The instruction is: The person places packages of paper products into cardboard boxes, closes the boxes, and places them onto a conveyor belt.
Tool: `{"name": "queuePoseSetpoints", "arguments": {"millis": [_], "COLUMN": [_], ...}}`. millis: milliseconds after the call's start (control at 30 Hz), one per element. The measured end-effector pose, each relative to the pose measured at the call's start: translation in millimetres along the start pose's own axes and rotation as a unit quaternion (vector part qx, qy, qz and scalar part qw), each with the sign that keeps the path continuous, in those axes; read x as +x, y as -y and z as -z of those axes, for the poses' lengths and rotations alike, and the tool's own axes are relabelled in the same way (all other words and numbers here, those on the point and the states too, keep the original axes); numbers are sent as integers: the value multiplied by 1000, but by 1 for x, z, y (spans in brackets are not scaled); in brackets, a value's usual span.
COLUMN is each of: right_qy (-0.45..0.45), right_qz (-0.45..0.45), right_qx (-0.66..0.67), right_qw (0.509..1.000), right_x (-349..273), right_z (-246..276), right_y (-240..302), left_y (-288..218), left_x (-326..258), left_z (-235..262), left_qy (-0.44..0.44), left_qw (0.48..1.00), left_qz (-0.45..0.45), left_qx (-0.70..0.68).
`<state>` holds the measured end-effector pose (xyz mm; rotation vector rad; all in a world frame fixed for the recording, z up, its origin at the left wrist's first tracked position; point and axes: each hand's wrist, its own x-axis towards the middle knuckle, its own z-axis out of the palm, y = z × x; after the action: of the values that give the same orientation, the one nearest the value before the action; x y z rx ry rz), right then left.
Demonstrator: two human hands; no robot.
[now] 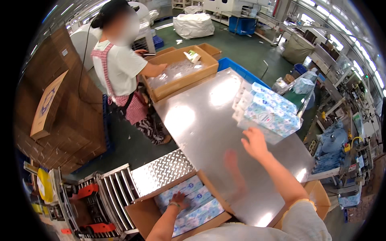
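Note:
My left hand (pixel 178 201) lies with fingers spread on the blue-and-white floral packs (pixel 201 215) inside an open cardboard box (pixel 140 217). These packs sit side by side in rows, and a band circles my left wrist. My right hand (pixel 255 143) reaches out over the steel table (pixel 209 138), its fingers apart and nothing in them. Just beyond its fingertips a stack of similar floral packs (pixel 271 110) rests on the table's far right part. The left side of that stack looks white and lumpy, somewhat blurred. Whether my fingertips touch it I cannot tell.
A co-worker (pixel 120 68) stands at the far left, one hand in a carton (pixel 177 90) of clear plastic. A roller conveyor (pixel 114 188) and a tread plate (pixel 161 170) adjoin my box. Stacked brown cartons (pixel 76 136) rise at left; machinery (pixel 341 144) lines the right.

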<state>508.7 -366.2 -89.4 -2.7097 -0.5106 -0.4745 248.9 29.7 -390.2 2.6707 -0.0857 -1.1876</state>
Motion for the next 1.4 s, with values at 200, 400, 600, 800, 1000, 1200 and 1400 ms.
{"name": "queuePoseSetpoints", "arguments": {"millis": [200, 400, 600, 800, 1000, 1200, 1400], "right_qy": [-14, 22, 253, 300, 205, -42, 10], "right_qz": [-177, -336, -214, 142, 129, -252, -116], "right_qx": [-145, -135, -124, -64, 136, -14, -14], "right_qw": [973, 932, 935, 941, 961, 967, 993], "right_x": [118, 204, 225, 138, 23, -60, -162], "right_z": [8, -38, -42, -51, 45, 20, 32], "right_y": [-158, -215, -223, -142, -60, -159, -71], "left_y": [3, -79, -107, -202, -303, -339, -229], "left_x": [-17, -155, -204, -160, -98, -49, -10], "left_z": [15, 83, 98, 196, 252, 300, 301], "left_qy": [-80, -210, -264, -430, -421, -255, -43], "left_qw": [982, 925, 914, 872, 871, 961, 777], "left_qz": [-94, 71, 73, -153, -255, -91, -226], "left_qx": [-144, -308, -299, -177, 1, -63, -586]}}
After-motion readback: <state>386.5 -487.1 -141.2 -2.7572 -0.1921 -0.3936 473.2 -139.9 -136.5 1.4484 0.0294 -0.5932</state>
